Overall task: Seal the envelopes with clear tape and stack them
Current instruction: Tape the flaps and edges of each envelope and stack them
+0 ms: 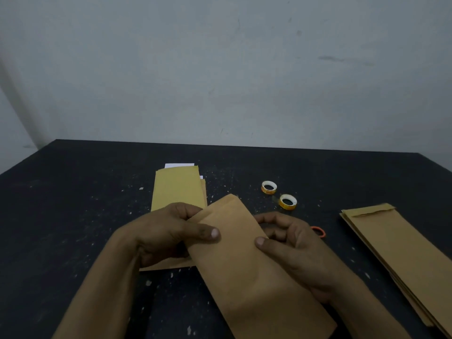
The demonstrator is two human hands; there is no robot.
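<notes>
A long brown envelope (247, 270) is held tilted above the dark table (73, 192), its top end pointing away from me. My left hand (168, 233) grips its left edge, thumb on top. My right hand (291, 243) grips the right edge, thumb on top and fingers curled behind. Behind my left hand lies a pile of brown envelopes (177, 187) with white paper showing at its far end. Two small rolls of clear tape (269, 187) (288, 201) lie past the held envelope.
A second stack of brown envelopes (396, 245) lies at the right, reaching the table's near right edge. An orange rubber band (320, 231) sits just right of my right hand. A pale wall stands behind the table's far edge.
</notes>
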